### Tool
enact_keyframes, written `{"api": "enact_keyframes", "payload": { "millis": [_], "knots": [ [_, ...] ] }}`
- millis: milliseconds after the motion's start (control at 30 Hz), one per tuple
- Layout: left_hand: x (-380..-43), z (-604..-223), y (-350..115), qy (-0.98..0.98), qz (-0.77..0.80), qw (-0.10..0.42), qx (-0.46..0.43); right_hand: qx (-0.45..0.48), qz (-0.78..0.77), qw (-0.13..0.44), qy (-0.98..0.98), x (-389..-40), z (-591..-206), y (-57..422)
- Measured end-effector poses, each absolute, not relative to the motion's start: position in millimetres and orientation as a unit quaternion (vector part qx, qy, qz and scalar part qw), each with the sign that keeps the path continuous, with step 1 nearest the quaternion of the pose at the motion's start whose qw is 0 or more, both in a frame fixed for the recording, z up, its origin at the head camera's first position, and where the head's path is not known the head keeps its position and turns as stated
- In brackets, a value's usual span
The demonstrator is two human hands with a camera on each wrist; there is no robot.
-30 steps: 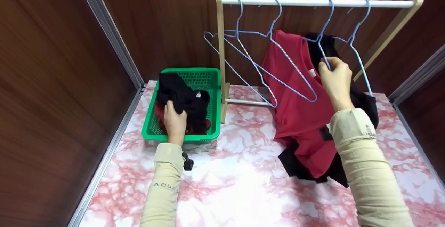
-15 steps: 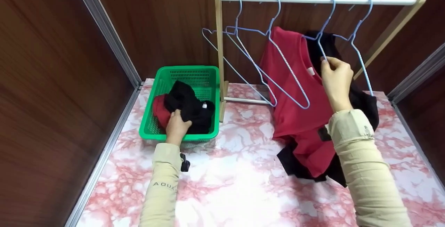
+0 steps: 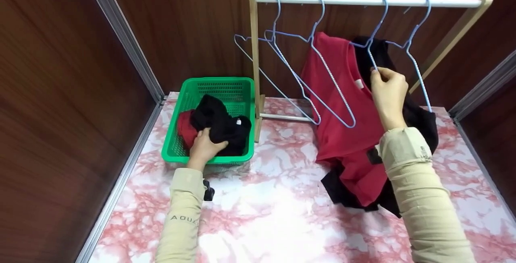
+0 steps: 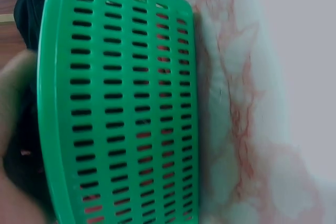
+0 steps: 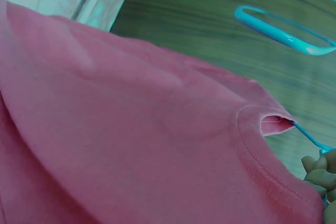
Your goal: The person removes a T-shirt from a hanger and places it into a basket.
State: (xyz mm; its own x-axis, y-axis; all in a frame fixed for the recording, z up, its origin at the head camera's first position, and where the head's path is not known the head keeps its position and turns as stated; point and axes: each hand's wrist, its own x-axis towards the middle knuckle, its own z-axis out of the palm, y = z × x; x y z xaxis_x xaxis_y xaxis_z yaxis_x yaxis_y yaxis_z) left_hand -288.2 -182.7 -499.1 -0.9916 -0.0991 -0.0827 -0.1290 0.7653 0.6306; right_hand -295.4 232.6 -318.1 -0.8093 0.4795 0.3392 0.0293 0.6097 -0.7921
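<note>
In the head view my left hand (image 3: 205, 147) reaches into the green basket (image 3: 168, 150) at left. Its thumb is spread from the fingers, which rest on a black garment (image 3: 225, 126). A red garment (image 3: 186, 128) lies beside it in the basket. On the right, my right hand (image 3: 390, 92) pinches the sloping arm of a blue hanger (image 3: 373, 59) hooked on the rack's rail. A red shirt (image 3: 346, 130) hangs from that hanger on one side, its lower part lying on the table. In the right wrist view the fingers (image 5: 317, 177) are at its collar.
The white rail (image 3: 346, 0) of a wooden-ended rack carries several hangers; the two at left (image 3: 296, 77) bear no clothes. A black garment (image 3: 423, 122) hangs behind the red shirt. Dark wood panels (image 3: 48, 114) enclose the marbled table (image 3: 282, 214).
My left hand has lowered the black garment into the basket, and its thumb has spread away from the fingers. My right hand stays on the hanger. An unclothed hanger has swung slightly.
</note>
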Motion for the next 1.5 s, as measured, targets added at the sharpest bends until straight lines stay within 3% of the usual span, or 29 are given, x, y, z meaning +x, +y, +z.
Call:
{"api": "enact_keyframes", "payload": {
  "millis": [167, 400, 533, 833, 1033, 1200, 1500],
  "knots": [
    [-286, -502, -190, 0.937, 0.342, 0.001, -0.073, -0.154, 0.421, 0.264, -0.854, -295, -318, 232],
    [-282, -509, -208, 0.917, 0.337, -0.173, -0.121, -0.157, 0.433, 0.271, -0.845, -295, -319, 231],
    [-278, -514, -220, 0.911, 0.307, -0.228, -0.156, -0.160, 0.441, 0.272, -0.840, -295, -319, 231],
    [-274, -522, -234, 0.900, 0.285, -0.227, -0.238, -0.159, 0.454, 0.270, -0.834, -294, -319, 231],
    [-274, -520, -236, 0.895, 0.293, -0.167, -0.292, -0.149, 0.471, 0.262, -0.829, -293, -318, 231],
    [-274, -518, -237, 0.900, 0.297, -0.122, -0.293, -0.143, 0.476, 0.263, -0.827, -292, -318, 230],
    [-275, -522, -239, 0.904, 0.295, -0.125, -0.284, -0.139, 0.494, 0.277, -0.812, -289, -316, 227]
  ]
}}
